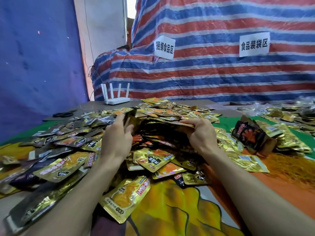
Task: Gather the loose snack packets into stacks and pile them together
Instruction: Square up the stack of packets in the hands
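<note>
Snack packets [153,159] are pressed by the straight-fingered left hand [117,133] and gripped by the right hand [199,132].

Fingertips of the right hand [199,133] vanish under the packets [162,113]; left edge slices off more, far-right heap [298,113] just a blur

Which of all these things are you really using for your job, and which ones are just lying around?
For the job:
snack packets
left hand, touching them
right hand, gripping a bunch of them

Just lying about:
white router
paper signs
striped tarp
</note>
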The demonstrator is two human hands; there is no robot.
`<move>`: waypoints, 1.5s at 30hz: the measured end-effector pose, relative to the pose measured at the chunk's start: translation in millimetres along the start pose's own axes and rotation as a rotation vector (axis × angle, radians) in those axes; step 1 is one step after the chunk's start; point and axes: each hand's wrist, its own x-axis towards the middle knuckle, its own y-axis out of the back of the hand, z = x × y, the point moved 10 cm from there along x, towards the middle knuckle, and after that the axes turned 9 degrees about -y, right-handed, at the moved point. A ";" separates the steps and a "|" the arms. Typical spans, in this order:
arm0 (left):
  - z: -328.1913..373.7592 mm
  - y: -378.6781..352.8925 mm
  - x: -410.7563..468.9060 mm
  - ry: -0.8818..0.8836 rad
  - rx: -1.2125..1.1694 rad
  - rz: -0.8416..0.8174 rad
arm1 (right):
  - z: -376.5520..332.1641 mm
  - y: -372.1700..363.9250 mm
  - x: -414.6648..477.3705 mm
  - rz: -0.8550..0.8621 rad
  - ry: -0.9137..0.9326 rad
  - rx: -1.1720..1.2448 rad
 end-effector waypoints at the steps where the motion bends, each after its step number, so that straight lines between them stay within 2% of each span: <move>1: -5.6 2.9 0.0 0.050 -0.119 0.033 | -0.1 3.0 0.0 0.014 0.016 0.059; 4: -12.5 10.5 0.2 0.107 -0.309 0.130 | -4.6 9.0 0.0 0.038 0.083 0.151; 6: -12.4 13.1 0.1 0.117 -0.380 0.171 | -10.6 16.8 -1.3 0.074 0.112 0.297; 8: -11.4 12.5 -0.3 0.120 -0.462 0.185 | -15.9 30.1 -4.7 0.139 0.136 0.469; 10: -11.7 6.7 -0.5 0.144 -0.562 0.164 | -20.0 40.9 -8.4 0.195 0.153 0.525; 16: -3.3 -9.6 -1.9 0.224 -1.000 0.163 | -15.4 53.8 -11.6 0.251 0.021 0.843; 22: -0.3 -23.5 -5.3 0.352 -1.290 0.166 | -13.8 31.3 -12.4 0.097 -0.137 1.056; 29: 12.8 -35.2 -13.9 0.220 -1.061 0.083 | -36.4 -5.8 -34.0 -0.069 -0.156 1.084; 33: 21.7 -52.4 -21.4 0.174 -0.864 -0.042 | -35.8 -13.5 -40.4 -0.039 -0.218 1.125; 37: 20.3 -70.0 -29.3 0.263 -0.846 -0.189 | -29.6 -11.7 -40.9 0.018 -0.254 1.113; 40: 24.0 -76.7 -31.3 0.234 -0.821 -0.292 | -21.2 -15.6 -39.0 0.017 -0.345 1.128; 45: 19.4 -64.3 -24.1 0.234 -0.857 -0.199 | -10.2 -21.0 -36.2 -0.012 -0.467 1.110</move>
